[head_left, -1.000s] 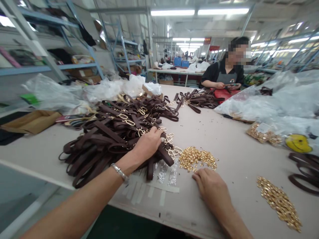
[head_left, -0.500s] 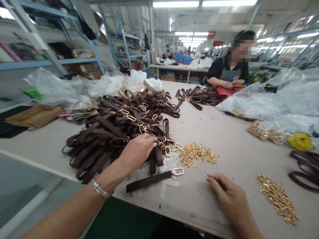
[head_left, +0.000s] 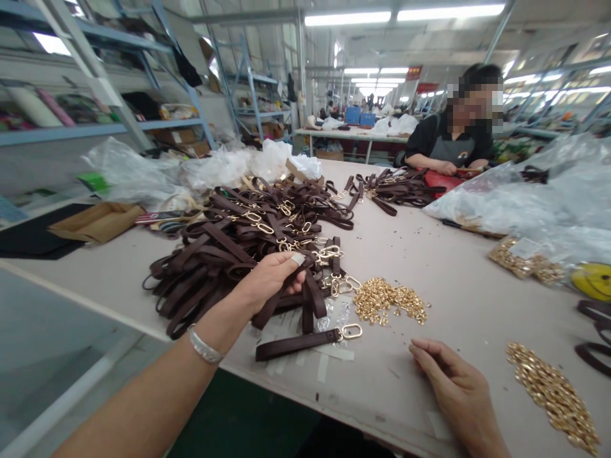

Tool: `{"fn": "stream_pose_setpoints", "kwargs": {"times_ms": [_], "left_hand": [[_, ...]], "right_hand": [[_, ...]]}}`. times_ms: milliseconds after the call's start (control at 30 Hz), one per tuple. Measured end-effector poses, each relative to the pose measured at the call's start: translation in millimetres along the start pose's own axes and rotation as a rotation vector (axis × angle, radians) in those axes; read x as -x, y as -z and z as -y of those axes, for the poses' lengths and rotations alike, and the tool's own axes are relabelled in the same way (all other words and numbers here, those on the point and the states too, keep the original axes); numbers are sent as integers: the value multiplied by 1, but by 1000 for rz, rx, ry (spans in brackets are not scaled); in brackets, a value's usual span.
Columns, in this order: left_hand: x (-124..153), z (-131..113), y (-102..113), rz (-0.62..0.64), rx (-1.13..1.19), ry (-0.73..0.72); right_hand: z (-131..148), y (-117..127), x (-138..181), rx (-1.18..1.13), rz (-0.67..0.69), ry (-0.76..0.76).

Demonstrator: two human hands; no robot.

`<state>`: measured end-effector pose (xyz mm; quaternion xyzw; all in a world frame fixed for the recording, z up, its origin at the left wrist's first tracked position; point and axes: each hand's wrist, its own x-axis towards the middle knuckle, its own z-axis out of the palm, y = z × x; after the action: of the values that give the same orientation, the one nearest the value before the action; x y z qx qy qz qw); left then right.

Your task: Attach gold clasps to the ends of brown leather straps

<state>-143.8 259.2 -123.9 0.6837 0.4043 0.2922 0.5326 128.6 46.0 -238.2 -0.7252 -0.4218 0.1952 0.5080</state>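
Brown straps [head_left: 224, 242] (gold oval rings [head_left: 329, 252])

A: Condition of the single strap [head_left: 296, 345]?
B: Dark brown, laid straight on the bench [head_left: 396, 388], in front of the strap pile [head_left: 222, 236]; gold oval ring [head_left: 352, 326] at its right end.
A: And the pile?
B: Tangled brown loops. One held strap [head_left: 309, 259] sits in the left hand [head_left: 274, 275].

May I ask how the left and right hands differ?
The left hand grips a brown strap; the right hand shows no strap. The left wrist wears a silvery bracelet; the right wrist shows none. The left hand is at the strap pile, the right hand apart from it. Both are over one table.
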Motion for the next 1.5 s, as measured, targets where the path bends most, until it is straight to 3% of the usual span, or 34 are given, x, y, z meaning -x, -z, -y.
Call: {"fn": "stream_pose_setpoints", "kwargs": {"times_ms": [200, 367, 567, 700, 867, 1067, 1500], "left_hand": [[19, -10, -14, 5, 252, 35], [51, -15, -58, 120, 289, 150], [78, 6, -117, 291, 339, 200], [88, 15, -138, 361, 351, 190], [92, 16, -145, 372, 371, 198], [92, 21, -148, 368, 347, 194], [95, 24, -156, 303, 158, -7]], "right_hand": [[-2, -1, 0, -15, -15, -25], [18, -4, 12, -261, 50, -182], [45, -14, 33, -681, 201, -249], [51, -14, 38, -679, 274, -247], [52, -13, 40, -513, 269, -243], [49, -15, 41, -481, 255, -225], [37, -19, 50, -506, 191, -314]]}}
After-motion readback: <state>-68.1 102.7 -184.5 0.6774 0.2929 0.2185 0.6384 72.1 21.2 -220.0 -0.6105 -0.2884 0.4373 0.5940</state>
